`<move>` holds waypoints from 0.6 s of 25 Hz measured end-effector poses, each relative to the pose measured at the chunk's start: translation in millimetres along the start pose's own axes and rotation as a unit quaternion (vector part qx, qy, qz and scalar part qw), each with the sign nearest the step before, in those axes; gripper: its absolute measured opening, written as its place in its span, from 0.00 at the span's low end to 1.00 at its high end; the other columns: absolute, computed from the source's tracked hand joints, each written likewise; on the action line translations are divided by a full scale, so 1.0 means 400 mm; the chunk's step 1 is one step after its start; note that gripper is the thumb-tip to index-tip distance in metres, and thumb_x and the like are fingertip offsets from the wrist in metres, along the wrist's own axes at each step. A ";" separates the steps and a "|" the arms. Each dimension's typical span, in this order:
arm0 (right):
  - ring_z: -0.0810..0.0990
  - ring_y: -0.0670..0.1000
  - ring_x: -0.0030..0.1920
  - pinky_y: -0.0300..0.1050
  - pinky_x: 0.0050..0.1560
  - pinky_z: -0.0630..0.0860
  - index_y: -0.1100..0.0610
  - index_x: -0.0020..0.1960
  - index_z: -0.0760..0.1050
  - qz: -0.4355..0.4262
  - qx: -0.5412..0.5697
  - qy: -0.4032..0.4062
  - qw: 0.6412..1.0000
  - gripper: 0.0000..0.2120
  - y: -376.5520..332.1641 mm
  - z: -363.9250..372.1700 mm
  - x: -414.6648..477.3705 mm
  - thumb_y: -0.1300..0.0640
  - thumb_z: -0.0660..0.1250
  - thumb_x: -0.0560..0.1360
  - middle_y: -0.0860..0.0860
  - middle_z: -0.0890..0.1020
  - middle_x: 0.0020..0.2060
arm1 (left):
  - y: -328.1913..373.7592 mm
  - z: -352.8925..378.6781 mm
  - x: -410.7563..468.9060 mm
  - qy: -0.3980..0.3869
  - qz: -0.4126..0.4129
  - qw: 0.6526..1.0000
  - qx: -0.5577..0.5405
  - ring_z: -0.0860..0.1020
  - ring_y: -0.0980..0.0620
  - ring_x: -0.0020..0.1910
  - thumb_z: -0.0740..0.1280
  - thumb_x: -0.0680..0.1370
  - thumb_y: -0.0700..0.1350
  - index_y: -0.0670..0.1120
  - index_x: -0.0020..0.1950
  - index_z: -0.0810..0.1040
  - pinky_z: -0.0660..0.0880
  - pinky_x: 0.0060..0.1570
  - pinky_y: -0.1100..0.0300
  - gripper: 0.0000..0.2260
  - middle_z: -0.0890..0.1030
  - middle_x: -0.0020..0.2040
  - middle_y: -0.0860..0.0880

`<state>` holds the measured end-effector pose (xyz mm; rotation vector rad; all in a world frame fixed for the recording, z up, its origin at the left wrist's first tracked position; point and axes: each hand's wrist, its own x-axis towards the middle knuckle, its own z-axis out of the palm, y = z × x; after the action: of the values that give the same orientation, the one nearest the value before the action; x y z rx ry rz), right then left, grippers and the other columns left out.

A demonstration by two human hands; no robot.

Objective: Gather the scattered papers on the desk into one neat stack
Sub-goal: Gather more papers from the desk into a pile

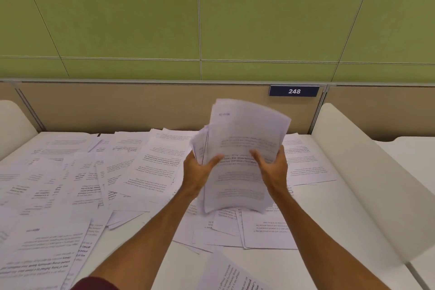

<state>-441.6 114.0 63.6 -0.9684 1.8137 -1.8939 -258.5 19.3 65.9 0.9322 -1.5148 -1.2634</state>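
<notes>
Over desk point(150, 256), left hand point(197, 169) and right hand point(274, 162) grip 1 paper bundle point(247, 129).

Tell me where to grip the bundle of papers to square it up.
Probably the two long side edges, about mid-height, one hand from each side, thumbs in front. The bundle of papers stands tilted up, fanned and uneven at the top, its lower edge unheld, so it could be tapped level on the desk. The left hand and right hand grip there now.
</notes>
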 end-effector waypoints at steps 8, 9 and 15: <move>0.81 0.57 0.57 0.57 0.56 0.80 0.55 0.68 0.66 0.049 -0.106 -0.107 0.987 0.20 0.081 -0.047 -0.036 0.56 0.66 0.79 0.53 0.78 0.61 | -0.075 -0.013 -0.040 -0.099 -0.075 0.991 0.050 0.77 0.53 0.58 0.63 0.80 0.42 0.52 0.69 0.68 0.77 0.52 0.62 0.17 0.76 0.61 0.54; 0.81 0.56 0.57 0.57 0.57 0.80 0.55 0.68 0.67 0.069 -0.087 -0.127 0.986 0.20 0.075 -0.051 -0.026 0.56 0.67 0.78 0.53 0.78 0.62 | -0.067 -0.016 -0.030 -0.114 -0.092 0.988 0.038 0.77 0.55 0.56 0.63 0.80 0.41 0.51 0.70 0.67 0.77 0.50 0.64 0.19 0.76 0.62 0.54; 0.80 0.57 0.52 0.46 0.50 0.76 0.62 0.60 0.73 0.197 -0.174 -0.078 0.962 0.21 0.118 -0.119 -0.034 0.54 0.74 0.73 0.63 0.81 0.56 | -0.128 -0.147 -0.053 -0.130 -0.266 0.955 -0.026 0.79 0.43 0.57 0.63 0.77 0.29 0.45 0.70 0.71 0.77 0.57 0.49 0.23 0.78 0.63 0.43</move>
<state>-473.8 152.2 16.9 -0.7604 2.0963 -1.2548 -196.3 13.3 14.6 1.2259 -1.4653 -1.8625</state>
